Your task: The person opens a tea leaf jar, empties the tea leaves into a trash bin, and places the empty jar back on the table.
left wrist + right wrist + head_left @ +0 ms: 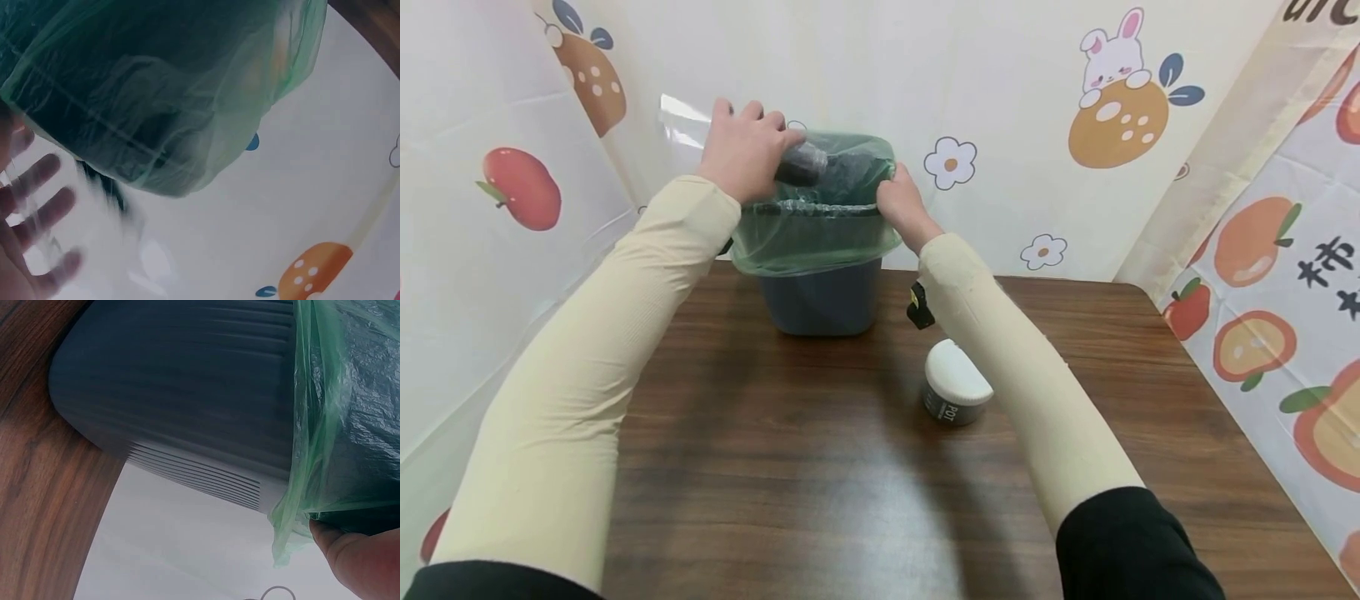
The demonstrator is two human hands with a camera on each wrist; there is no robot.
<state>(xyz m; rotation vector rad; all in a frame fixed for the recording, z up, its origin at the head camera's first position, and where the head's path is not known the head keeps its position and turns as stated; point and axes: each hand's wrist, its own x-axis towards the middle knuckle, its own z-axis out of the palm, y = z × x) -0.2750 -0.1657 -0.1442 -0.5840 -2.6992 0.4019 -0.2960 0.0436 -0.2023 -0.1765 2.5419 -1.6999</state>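
The patterned backdrop (865, 75) is spread behind a brown table (805, 467), on which a dark bin (823, 300) is stood upright against the far edge. Its mouth is lined with a green liner (812, 250), whose loose border is draped outside the rim. At the bin's right rim, the liner's edge is pinched by the right hand (910, 208). By the left hand (741, 154), a clear plastic item (685, 121) is held above the bin's left side; its dark end (801, 167) is pointed toward the opening, though what is dark there cannot be made out with certainty. A white-lidded jar (955, 379) is placed on the table, partly hidden by the right forearm.

The step in hand is judged to be the discarding of the plastic item into the lined bin. For the next move, the liner's mouth needs to be held wide and the item brought fully inside the rim.

In the left wrist view, spaced fingers (47, 219) are shown behind clear plastic, a detail hidden from the head view. Only in the right wrist view are fine grooves (200, 481) revealed along the bin's wall.
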